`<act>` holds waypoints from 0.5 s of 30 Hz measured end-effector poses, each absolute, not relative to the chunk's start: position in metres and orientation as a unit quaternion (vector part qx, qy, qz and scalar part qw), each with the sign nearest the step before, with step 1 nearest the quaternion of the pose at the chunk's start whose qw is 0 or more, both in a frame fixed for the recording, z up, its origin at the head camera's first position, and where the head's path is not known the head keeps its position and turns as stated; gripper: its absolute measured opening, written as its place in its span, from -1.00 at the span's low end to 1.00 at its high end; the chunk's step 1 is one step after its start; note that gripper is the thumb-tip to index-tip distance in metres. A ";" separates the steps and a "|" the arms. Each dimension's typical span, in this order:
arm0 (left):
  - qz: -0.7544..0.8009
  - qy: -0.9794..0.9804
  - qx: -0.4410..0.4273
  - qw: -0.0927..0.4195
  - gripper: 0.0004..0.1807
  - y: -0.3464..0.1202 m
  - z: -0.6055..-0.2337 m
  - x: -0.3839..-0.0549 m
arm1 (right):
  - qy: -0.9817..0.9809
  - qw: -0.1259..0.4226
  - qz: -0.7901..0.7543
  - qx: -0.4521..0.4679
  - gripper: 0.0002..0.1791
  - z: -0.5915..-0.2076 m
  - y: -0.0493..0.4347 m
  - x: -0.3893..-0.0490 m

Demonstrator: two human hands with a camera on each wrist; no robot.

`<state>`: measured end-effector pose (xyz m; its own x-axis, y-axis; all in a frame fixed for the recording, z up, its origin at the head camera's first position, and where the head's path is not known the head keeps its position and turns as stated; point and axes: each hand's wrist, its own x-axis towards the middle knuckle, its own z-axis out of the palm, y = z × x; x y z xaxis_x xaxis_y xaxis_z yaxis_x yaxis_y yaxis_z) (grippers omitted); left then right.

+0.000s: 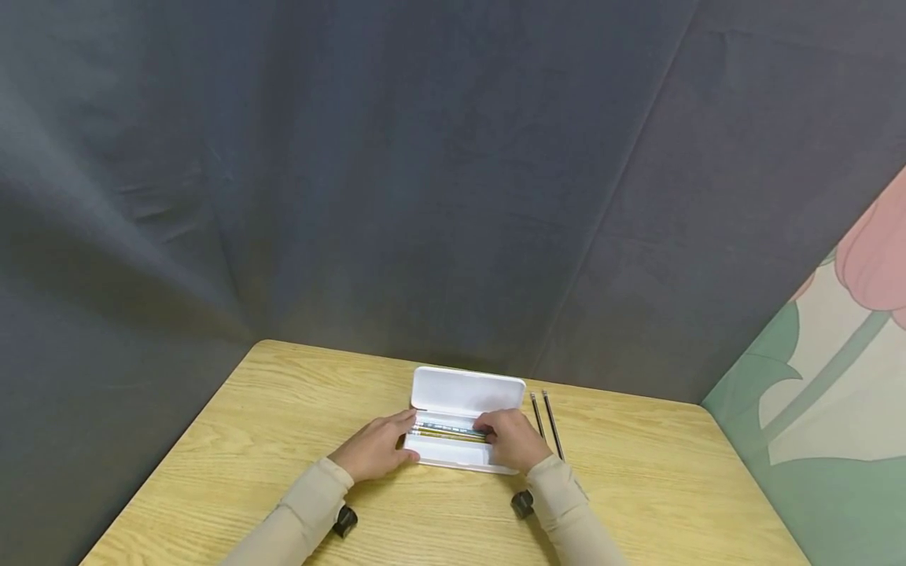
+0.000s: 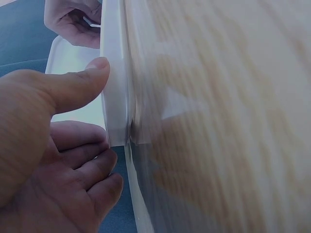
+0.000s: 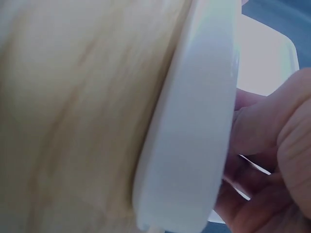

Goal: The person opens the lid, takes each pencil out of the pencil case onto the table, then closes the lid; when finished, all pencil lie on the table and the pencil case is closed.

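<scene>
White lettering ran along a slim dark blue-green pencil [image 1: 453, 429], too small to read. It lay lengthwise in a white rectangular hard-shelled pencil case [image 1: 453, 451], with a slim golden-yellow pencil [image 1: 444, 435] just in front of it; how many pencils lay there in all could not be told. The case stood open on the pale yellow wood-grained table [image 1: 248, 448], its white round-cornered lid [image 1: 467, 391] raised along the far side.

The left hand [image 1: 375, 448] was at the case's left end, its grip spread, with the thumb at the near corner and the fingers toward the far one. The right hand [image 1: 518, 440] reached over the right end, fingers bent at the pencils' right ends; whether its grip pinched a pencil could not be told.

Just right of the case, two dark slender pencils with pale ends, a shorter-looking one [image 1: 538, 414] and a longer-looking one [image 1: 554, 424], lay side by side, apart, partly behind the right arm. Beige sleeves [image 1: 313, 494] covered both forearms, and a dark grey cloth [image 1: 425, 196] hung behind the table.
</scene>
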<state>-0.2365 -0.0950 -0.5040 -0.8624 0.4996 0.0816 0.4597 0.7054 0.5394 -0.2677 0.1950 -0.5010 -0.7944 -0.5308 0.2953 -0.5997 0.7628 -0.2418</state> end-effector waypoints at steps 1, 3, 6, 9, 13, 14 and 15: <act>0.281 0.923 0.259 0.035 -0.21 -0.095 -0.504 -0.237 | -0.932 0.107 0.164 0.304 -0.69 -0.502 0.195 -0.268; 0.279 0.924 0.259 0.035 -0.21 -0.095 -0.504 -0.236 | -0.931 0.113 0.164 0.305 -0.70 -0.503 0.195 -0.268; 0.279 0.924 0.257 0.040 -0.20 -0.096 -0.504 -0.236 | -0.932 0.122 0.162 0.301 -0.69 -0.505 0.195 -0.268; 0.282 0.923 0.257 0.044 -0.19 -0.096 -0.505 -0.237 | -0.935 0.124 0.158 0.293 -0.70 -0.504 0.193 -0.266; 0.279 0.924 0.259 0.041 -0.19 -0.095 -0.504 -0.237 | -0.935 0.130 0.151 0.292 -0.69 -0.497 0.193 -0.261; 0.277 0.924 0.260 0.039 -0.19 -0.095 -0.504 -0.237 | -0.935 0.131 0.152 0.293 -0.67 -0.495 0.194 -0.259; 0.276 0.924 0.261 0.037 -0.19 -0.095 -0.503 -0.237 | -0.934 0.132 0.154 0.294 -0.64 -0.491 0.195 -0.257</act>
